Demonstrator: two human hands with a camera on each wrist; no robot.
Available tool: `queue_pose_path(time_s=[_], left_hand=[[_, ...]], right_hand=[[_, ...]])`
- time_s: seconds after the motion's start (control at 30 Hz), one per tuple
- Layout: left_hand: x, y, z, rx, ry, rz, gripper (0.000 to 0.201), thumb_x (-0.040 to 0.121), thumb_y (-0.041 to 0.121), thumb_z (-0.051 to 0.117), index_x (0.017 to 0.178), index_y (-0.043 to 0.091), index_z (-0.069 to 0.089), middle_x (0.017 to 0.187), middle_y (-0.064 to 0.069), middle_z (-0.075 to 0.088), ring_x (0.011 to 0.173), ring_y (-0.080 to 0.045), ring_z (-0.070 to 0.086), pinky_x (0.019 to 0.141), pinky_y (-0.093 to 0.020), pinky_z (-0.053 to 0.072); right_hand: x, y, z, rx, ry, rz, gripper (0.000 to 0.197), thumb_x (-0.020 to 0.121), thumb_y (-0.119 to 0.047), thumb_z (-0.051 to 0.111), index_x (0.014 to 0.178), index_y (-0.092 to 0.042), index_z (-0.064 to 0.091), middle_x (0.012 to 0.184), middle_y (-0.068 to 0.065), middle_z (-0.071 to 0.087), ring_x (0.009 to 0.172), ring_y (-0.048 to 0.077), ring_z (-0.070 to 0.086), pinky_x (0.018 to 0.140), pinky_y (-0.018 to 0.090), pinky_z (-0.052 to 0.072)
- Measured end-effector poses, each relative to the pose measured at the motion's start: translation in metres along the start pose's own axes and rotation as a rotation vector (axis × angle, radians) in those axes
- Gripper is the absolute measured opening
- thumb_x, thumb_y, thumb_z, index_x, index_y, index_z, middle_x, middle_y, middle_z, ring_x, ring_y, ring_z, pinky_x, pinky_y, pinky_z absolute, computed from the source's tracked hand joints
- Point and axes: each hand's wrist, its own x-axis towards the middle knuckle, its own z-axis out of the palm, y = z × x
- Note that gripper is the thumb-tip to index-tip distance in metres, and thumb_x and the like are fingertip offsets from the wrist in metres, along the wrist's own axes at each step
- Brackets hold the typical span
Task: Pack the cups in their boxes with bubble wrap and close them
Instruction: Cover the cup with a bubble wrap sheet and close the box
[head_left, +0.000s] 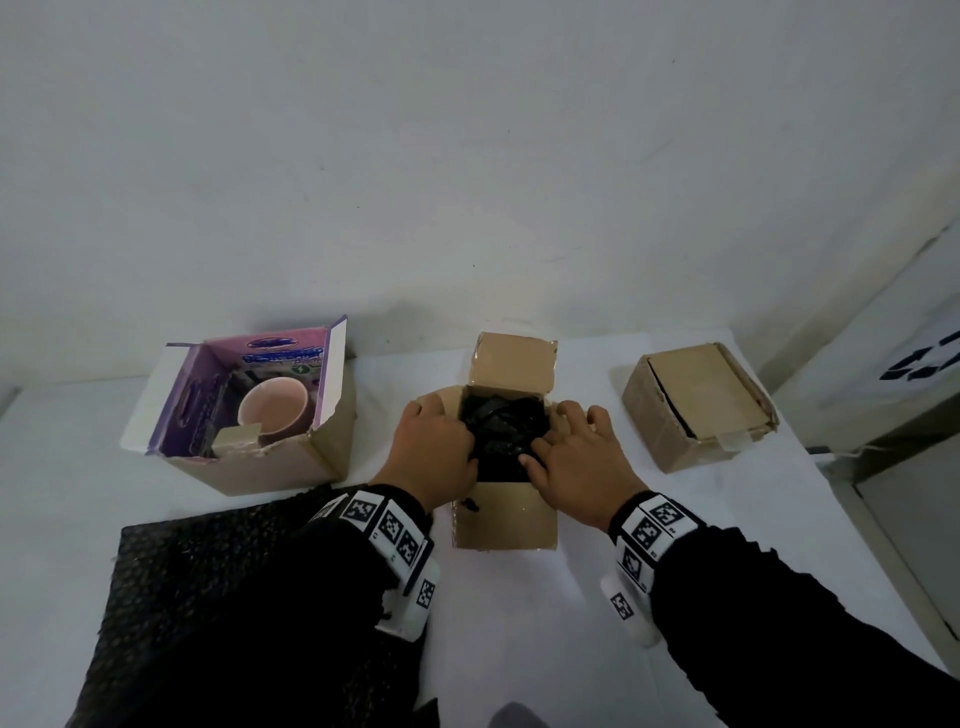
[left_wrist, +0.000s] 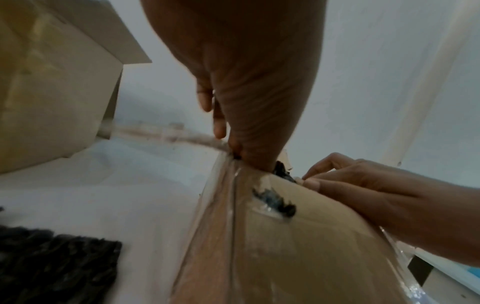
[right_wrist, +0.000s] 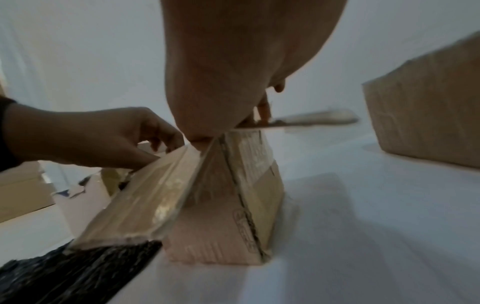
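Both hands press into the open middle box (head_left: 506, 514), the left hand (head_left: 434, 452) and right hand (head_left: 576, 457) with fingers curled on the black bubble-wrapped bundle (head_left: 501, 431), apparently seating it (cup itself hidden) so the flaps can fold shut.

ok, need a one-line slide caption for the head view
Both hands press black wrap into the open middle box; a cup waits in the left box.

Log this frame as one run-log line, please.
left hand, right hand: pressing black bubble wrap into middle box | flaps open | right box closed
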Motion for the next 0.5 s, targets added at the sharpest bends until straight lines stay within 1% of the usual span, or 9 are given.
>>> queue_pose_path(time_s=[0.07, 0.1, 0.17, 0.2, 0.27, 0.3, 0.37, 0.43, 0.5], left_hand=[[0.000, -0.002, 0.003, -0.060, 0.086, 0.032, 0.014, 0.079, 0.035, 0.057, 0.079, 0.022, 0.063, 0.078, 0.002, 0.066, 0.087, -0.025, 0.052, 0.079, -0.037, 0.038], [-0.001, -0.004, 0.007, -0.061, 0.113, 0.072, 0.014, 0.079, 0.034, 0.057, 0.076, 0.022, 0.063, 0.076, 0.001, 0.066, 0.083, -0.025, 0.053, 0.078, -0.038, 0.041], [-0.006, -0.009, 0.015, -0.025, 0.134, 0.162, 0.033, 0.087, 0.042, 0.045, 0.071, 0.022, 0.066, 0.073, 0.004, 0.067, 0.081, -0.022, 0.054, 0.076, -0.038, 0.042], [-0.010, -0.012, 0.017, -0.014, 0.136, 0.199, 0.044, 0.090, 0.048, 0.039, 0.071, 0.022, 0.068, 0.072, 0.005, 0.068, 0.082, -0.021, 0.055, 0.077, -0.038, 0.043], [-0.018, -0.017, 0.017, 0.006, 0.124, 0.266, 0.057, 0.094, 0.059, 0.034, 0.076, 0.021, 0.072, 0.076, 0.007, 0.070, 0.090, -0.021, 0.055, 0.088, -0.042, 0.042], [-0.021, -0.018, 0.017, 0.031, 0.100, 0.286, 0.062, 0.092, 0.065, 0.031, 0.081, 0.021, 0.074, 0.081, 0.008, 0.070, 0.097, -0.022, 0.054, 0.096, -0.045, 0.037], [-0.023, -0.015, 0.012, 0.117, -0.019, 0.289, 0.079, 0.082, 0.079, 0.021, 0.096, 0.022, 0.074, 0.097, 0.009, 0.070, 0.116, -0.023, 0.046, 0.110, -0.051, 0.021], [-0.019, -0.011, 0.008, 0.178, -0.143, 0.254, 0.096, 0.071, 0.087, 0.008, 0.112, 0.026, 0.069, 0.117, 0.009, 0.064, 0.134, -0.024, 0.031, 0.113, -0.056, 0.005], [-0.016, -0.006, 0.006, 0.197, -0.203, 0.219, 0.099, 0.069, 0.085, 0.004, 0.120, 0.027, 0.066, 0.126, 0.006, 0.059, 0.140, -0.026, 0.022, 0.114, -0.058, 0.000]], right_hand=[[-0.001, 0.002, -0.002, 0.031, 0.096, -0.010, 0.043, 0.096, -0.046, 0.039, 0.078, -0.017, 0.065, 0.081, 0.002, 0.066, 0.094, 0.027, 0.052, 0.079, 0.043, 0.037], [-0.002, 0.002, -0.003, 0.050, 0.148, -0.026, 0.037, 0.095, -0.045, 0.043, 0.080, -0.017, 0.063, 0.082, 0.002, 0.064, 0.089, 0.026, 0.052, 0.077, 0.042, 0.039], [-0.006, 0.002, -0.004, 0.087, 0.217, -0.092, 0.033, 0.096, -0.043, 0.046, 0.080, -0.018, 0.060, 0.081, 0.001, 0.062, 0.082, 0.023, 0.053, 0.075, 0.039, 0.040], [-0.008, 0.001, -0.004, 0.111, 0.219, -0.126, 0.034, 0.097, -0.042, 0.046, 0.078, -0.019, 0.061, 0.078, 0.000, 0.063, 0.079, 0.021, 0.054, 0.075, 0.038, 0.041], [-0.013, 0.001, -0.002, 0.152, 0.178, -0.145, 0.040, 0.099, -0.043, 0.043, 0.073, -0.020, 0.064, 0.074, -0.001, 0.065, 0.077, 0.019, 0.056, 0.075, 0.037, 0.041], [-0.014, 0.000, -0.001, 0.162, 0.150, -0.131, 0.043, 0.099, -0.043, 0.041, 0.073, -0.020, 0.065, 0.074, -0.001, 0.066, 0.078, 0.019, 0.058, 0.077, 0.038, 0.040], [-0.014, -0.001, -0.003, 0.178, 0.085, -0.088, 0.045, 0.098, -0.043, 0.039, 0.071, -0.020, 0.066, 0.074, -0.002, 0.067, 0.080, 0.018, 0.058, 0.079, 0.038, 0.039], [-0.009, -0.004, -0.008, 0.203, 0.011, -0.038, 0.043, 0.096, -0.043, 0.039, 0.070, -0.020, 0.065, 0.073, -0.002, 0.066, 0.081, 0.019, 0.057, 0.079, 0.039, 0.037], [-0.001, -0.007, -0.014, 0.249, -0.033, 0.005, 0.033, 0.092, -0.041, 0.044, 0.075, -0.021, 0.063, 0.076, -0.002, 0.064, 0.083, 0.020, 0.055, 0.078, 0.038, 0.037]])
